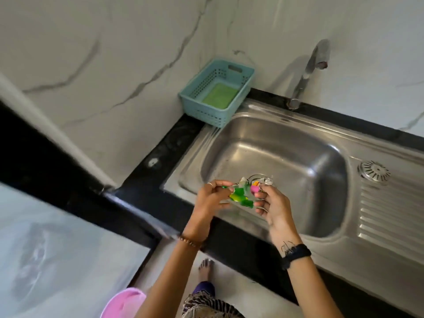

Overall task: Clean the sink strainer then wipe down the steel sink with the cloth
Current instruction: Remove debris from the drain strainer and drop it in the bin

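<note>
Above the front left of the steel sink (pixel 286 143), my left hand (pixel 210 198) and my right hand (pixel 273 203) both pinch a crumpled bundle of wrapper scraps (pixel 244 193), green, yellow, pink and silver foil. The sink's drain opening (pixel 258 176) shows just behind the bundle, partly hidden by it. A round steel sink strainer (pixel 374 172) lies upside up on the drainboard to the right of the basin. A green cloth or pad (pixel 220 96) lies flat in the teal basket.
A teal plastic basket (pixel 195 97) stands on the black counter (pixel 160 157) in the corner behind the sink. The steel tap (pixel 309 72) rises at the back. A ribbed drainboard (pixel 390 216) lies right. A pink object (pixel 124 301) sits low at the left.
</note>
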